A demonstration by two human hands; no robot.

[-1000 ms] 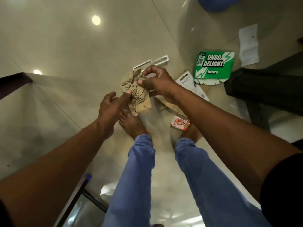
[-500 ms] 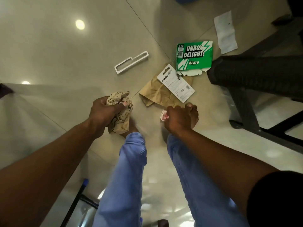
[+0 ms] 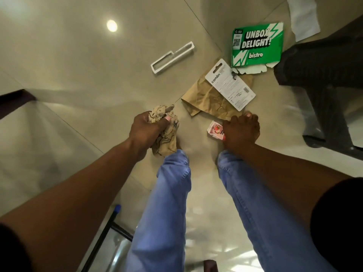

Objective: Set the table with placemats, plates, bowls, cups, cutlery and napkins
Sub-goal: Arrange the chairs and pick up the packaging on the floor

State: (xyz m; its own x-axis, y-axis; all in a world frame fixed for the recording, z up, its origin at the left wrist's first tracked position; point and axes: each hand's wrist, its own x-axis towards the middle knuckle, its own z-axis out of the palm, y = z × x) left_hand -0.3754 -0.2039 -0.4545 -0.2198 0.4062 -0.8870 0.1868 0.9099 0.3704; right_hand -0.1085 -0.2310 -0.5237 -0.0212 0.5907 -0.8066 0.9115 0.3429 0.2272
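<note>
Since the crumpled paper (image 3: 166,130) went from both hands to just the left hand (image 3: 146,130), whose fingers (image 3: 167,120) are curled tight round it, the right hand (image 3: 240,132) has dropped onto the red packet (image 3: 215,130) on the floor (image 3: 98,65); can't tell if it's gripping yet. Brown bag (image 3: 210,99) at 12 o'clock of it, green box (image 3: 257,44) beyond. Looks like cleanup, no table setting yet.
</note>
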